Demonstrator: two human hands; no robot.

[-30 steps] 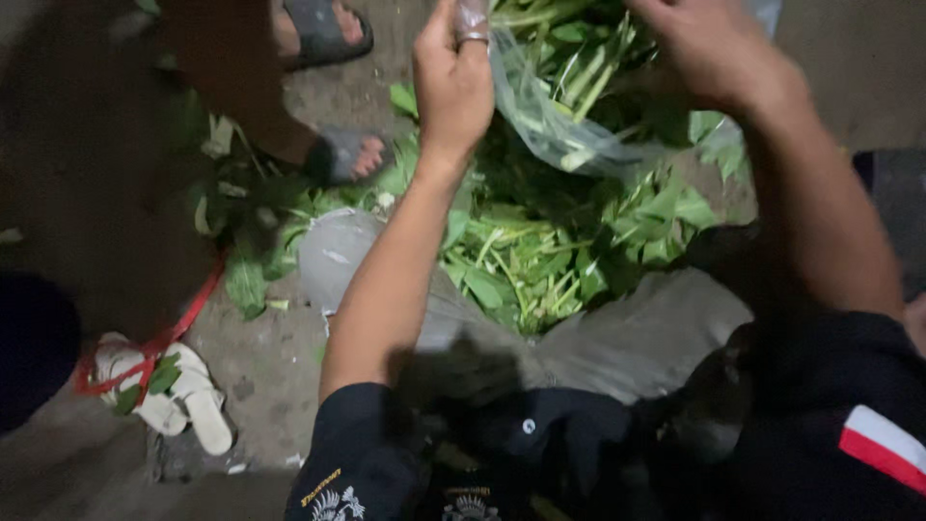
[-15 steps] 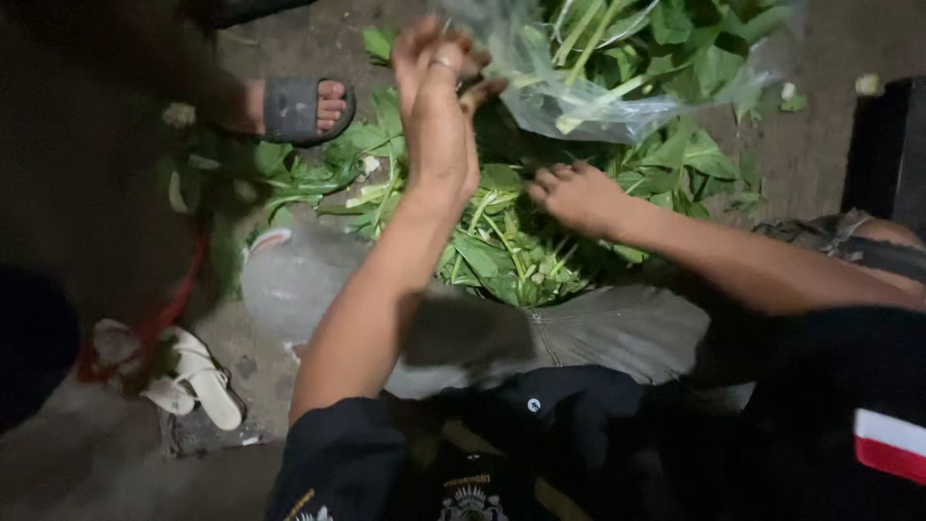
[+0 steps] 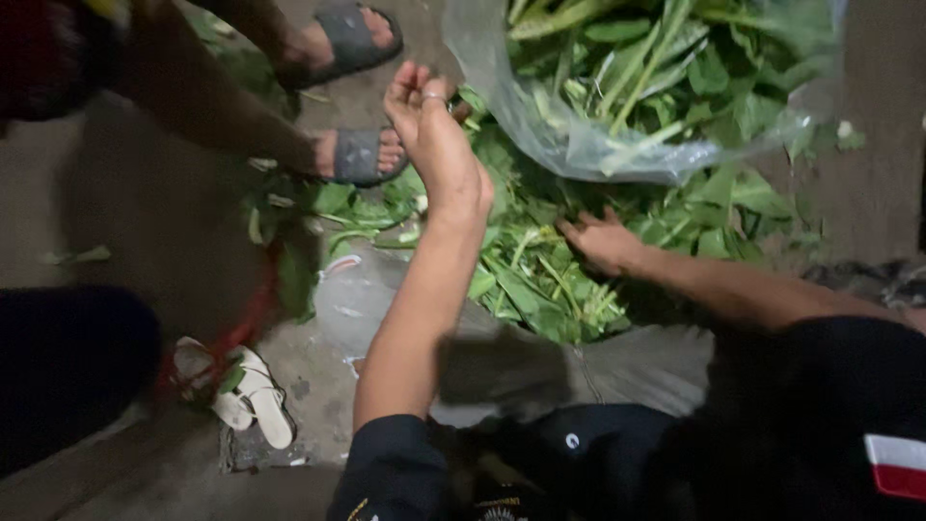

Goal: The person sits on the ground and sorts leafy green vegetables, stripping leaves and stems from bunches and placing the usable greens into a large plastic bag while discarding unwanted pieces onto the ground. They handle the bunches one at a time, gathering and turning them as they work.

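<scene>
Left hand (image 3: 439,145) pinching rim of clear bag (image 3: 579,135), holding it up; bag part-filled with greens (image 3: 666,68). Right hand (image 3: 603,241) lying open, fingers spread, on loose greens pile (image 3: 526,280) on floor. I am judging leaves light, limp, bruisable: gathering by stems. Bag slippery, thin: gripping at rim.

A hanging clear plastic bag (image 3: 617,135) is blocking the far right; 2 sandalled feet (image 3: 357,154) are crowding the far left, leaving the leaf pile (image 3: 540,280) reachable between.
</scene>
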